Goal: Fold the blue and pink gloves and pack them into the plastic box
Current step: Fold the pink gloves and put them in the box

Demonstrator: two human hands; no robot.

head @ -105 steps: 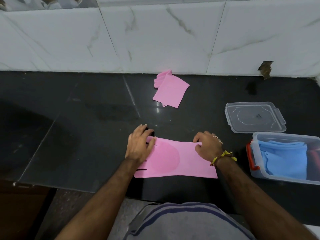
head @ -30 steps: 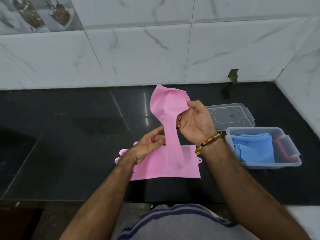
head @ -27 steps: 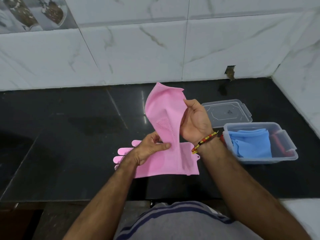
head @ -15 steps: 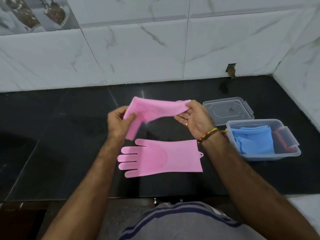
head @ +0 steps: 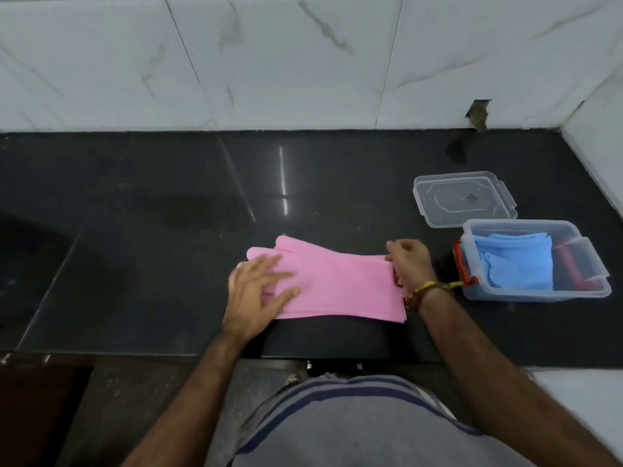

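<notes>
Two pink gloves (head: 340, 284) lie stacked flat on the black counter (head: 168, 203), fingers to the left, cuffs to the right. My left hand (head: 258, 289) rests flat with spread fingers on the finger end of the top glove. My right hand (head: 409, 262) pinches the cuff edge at the right. The clear plastic box (head: 536, 293) stands to the right and holds folded blue gloves (head: 519, 261). The lower pink glove is almost fully hidden under the upper one.
The box's clear lid (head: 463, 198) lies flat behind the box. Red handle clips (head: 460, 264) sit on the box's ends. A white marble wall (head: 303, 62) runs along the back and the right. The counter's front edge is just below the gloves.
The second pink glove, held up in the air in both hands, has been laid down on top of the first one. My left hand now presses flat on it.
</notes>
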